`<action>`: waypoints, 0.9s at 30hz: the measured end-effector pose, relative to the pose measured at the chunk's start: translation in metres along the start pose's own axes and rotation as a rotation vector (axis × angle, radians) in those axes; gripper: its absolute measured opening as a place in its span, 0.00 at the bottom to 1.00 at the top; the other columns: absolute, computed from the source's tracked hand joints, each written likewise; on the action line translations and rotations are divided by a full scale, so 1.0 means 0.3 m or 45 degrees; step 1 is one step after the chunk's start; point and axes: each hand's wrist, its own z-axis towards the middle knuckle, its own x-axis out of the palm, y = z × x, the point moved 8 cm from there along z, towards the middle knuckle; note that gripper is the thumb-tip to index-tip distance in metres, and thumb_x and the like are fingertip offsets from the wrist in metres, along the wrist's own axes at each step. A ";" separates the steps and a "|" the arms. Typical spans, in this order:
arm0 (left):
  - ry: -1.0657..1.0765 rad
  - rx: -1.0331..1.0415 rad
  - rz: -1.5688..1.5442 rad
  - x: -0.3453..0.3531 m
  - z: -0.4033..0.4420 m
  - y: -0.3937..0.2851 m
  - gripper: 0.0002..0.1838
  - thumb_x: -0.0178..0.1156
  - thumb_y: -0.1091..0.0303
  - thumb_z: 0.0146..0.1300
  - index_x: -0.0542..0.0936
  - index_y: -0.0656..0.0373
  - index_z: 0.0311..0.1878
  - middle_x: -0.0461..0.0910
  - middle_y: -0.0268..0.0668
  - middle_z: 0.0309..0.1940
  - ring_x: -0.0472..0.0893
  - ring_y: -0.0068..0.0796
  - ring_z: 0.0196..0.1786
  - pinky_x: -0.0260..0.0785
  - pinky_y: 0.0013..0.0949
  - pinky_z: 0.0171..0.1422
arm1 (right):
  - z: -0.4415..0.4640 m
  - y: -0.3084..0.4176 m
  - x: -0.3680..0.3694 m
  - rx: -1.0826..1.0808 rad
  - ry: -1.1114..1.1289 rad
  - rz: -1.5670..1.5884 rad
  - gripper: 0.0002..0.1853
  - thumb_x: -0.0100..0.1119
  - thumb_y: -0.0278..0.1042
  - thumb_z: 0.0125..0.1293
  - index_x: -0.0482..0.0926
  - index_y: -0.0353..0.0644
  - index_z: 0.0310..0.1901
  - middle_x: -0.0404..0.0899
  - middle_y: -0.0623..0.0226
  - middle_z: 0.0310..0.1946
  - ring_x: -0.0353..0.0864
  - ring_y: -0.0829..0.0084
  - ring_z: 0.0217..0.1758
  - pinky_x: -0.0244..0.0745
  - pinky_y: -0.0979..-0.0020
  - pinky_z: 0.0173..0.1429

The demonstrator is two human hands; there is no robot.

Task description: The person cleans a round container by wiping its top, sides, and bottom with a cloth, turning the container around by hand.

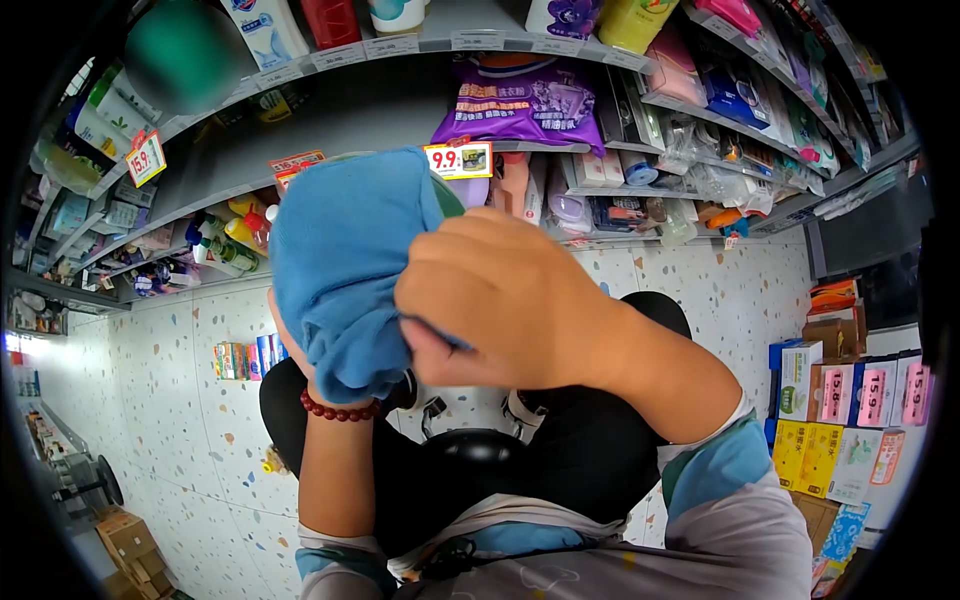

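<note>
A blue cloth [350, 240], bunched at its lower end, is held up in front of me before the shelves. My right hand [490, 300] is closed on the cloth's right side, knuckles up. A bit of green [446, 203] shows at the cloth's upper right edge; what it belongs to is hidden. My left hand [284, 318] is behind and under the cloth, with only a strip of it showing at the left. Its fingers are covered, so their pose does not show. A dark red bead bracelet [340, 408] circles my left wrist.
A purple bag of washing powder [522, 105] lies on the grey shelf [340, 125] ahead, above a 9.9 price tag [460, 160]. Bottles line the upper shelf. Stacked boxes [840, 400] stand at the right, cardboard boxes [132, 545] at lower left. Small boxes [248, 357] sit on the speckled floor.
</note>
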 end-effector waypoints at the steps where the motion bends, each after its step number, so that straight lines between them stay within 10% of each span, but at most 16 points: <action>1: -0.001 0.060 0.063 0.018 -0.010 -0.026 0.36 0.40 0.45 0.79 0.59 0.65 0.76 0.66 0.53 0.73 0.74 0.51 0.71 0.70 0.54 0.74 | 0.001 -0.012 -0.015 0.006 -0.030 -0.020 0.10 0.68 0.28 0.52 0.76 0.42 0.34 0.75 0.65 0.30 0.75 0.60 0.32 0.71 0.63 0.38; 4: 0.011 0.061 -0.029 -0.030 -0.015 -0.010 0.31 0.66 0.56 0.68 0.73 0.54 0.71 0.76 0.38 0.69 0.75 0.36 0.70 0.61 0.40 0.79 | 0.003 -0.054 -0.046 0.008 -0.092 -0.026 0.10 0.67 0.28 0.52 0.75 0.40 0.35 0.74 0.62 0.30 0.77 0.57 0.33 0.72 0.61 0.39; 8: 0.213 0.295 1.801 0.167 -0.040 -0.102 0.37 0.72 0.55 0.64 0.71 0.59 0.73 0.75 0.39 0.70 0.74 0.36 0.70 0.63 0.39 0.78 | -0.002 -0.150 -0.061 0.214 -0.027 -0.029 0.08 0.64 0.28 0.59 0.74 0.39 0.37 0.74 0.57 0.30 0.76 0.54 0.33 0.73 0.60 0.40; 15: -0.061 -0.211 0.354 -0.124 -0.055 0.105 0.32 0.48 0.49 0.77 0.69 0.63 0.74 0.75 0.45 0.68 0.75 0.38 0.70 0.72 0.43 0.70 | -0.026 -0.290 -0.050 0.649 -0.144 0.607 0.05 0.55 0.31 0.74 0.73 0.40 0.40 0.71 0.75 0.29 0.69 0.85 0.34 0.71 0.75 0.41; 17: 0.124 -0.370 -0.698 -0.002 -0.054 0.044 0.32 0.48 0.49 0.72 0.73 0.64 0.69 0.80 0.47 0.61 0.81 0.39 0.63 0.76 0.42 0.65 | -0.018 -0.281 -0.057 0.652 -0.131 0.606 0.05 0.56 0.31 0.73 0.73 0.40 0.40 0.72 0.74 0.29 0.70 0.85 0.34 0.71 0.75 0.41; 27: 0.072 -0.566 -0.526 0.107 -0.072 0.051 0.33 0.48 0.49 0.67 0.76 0.70 0.63 0.84 0.52 0.56 0.85 0.41 0.54 0.78 0.42 0.62 | 0.052 -0.074 -0.049 0.236 -0.028 0.181 0.05 0.61 0.24 0.64 0.74 0.37 0.37 0.72 0.60 0.31 0.73 0.62 0.32 0.71 0.68 0.42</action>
